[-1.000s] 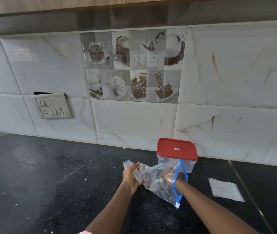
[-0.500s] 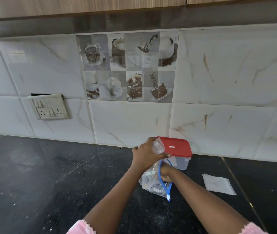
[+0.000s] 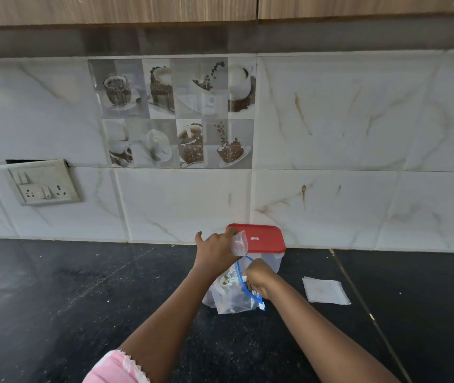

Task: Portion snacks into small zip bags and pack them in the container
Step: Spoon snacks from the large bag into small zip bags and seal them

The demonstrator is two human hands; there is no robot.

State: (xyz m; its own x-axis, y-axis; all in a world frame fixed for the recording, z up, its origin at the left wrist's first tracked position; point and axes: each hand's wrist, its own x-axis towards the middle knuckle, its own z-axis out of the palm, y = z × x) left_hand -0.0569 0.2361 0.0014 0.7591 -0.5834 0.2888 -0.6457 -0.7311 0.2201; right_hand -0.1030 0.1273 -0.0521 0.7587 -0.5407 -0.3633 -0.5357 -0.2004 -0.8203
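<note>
Pink sleeve (image 3: 118, 366) at near edge. Black countertop (image 3: 82, 299) carries a large clear bag (image 3: 231, 299) with a blue zip strip; contents indistinct. Right hand (image 3: 257, 276) curls round that bag's mouth. Left hand (image 3: 216, 248), above it, pinches a small zip bag (image 3: 239, 243). Just behind stands the container (image 3: 271, 261), red lid on; lid label illegible. White packet (image 3: 325, 290) lies to the right, apart.

Even light is filling the scene, and the white wall tiles (image 3: 358, 120) are giving back a pale sheen. The strip (image 3: 165, 40) under the cabinets (image 3: 109, 8) is lying in shadow. The black counter (image 3: 54, 299) is looking dim, with a dull gleam. The clear bag (image 3: 230, 302) is catching glints. Tile lines are bending toward the edges
</note>
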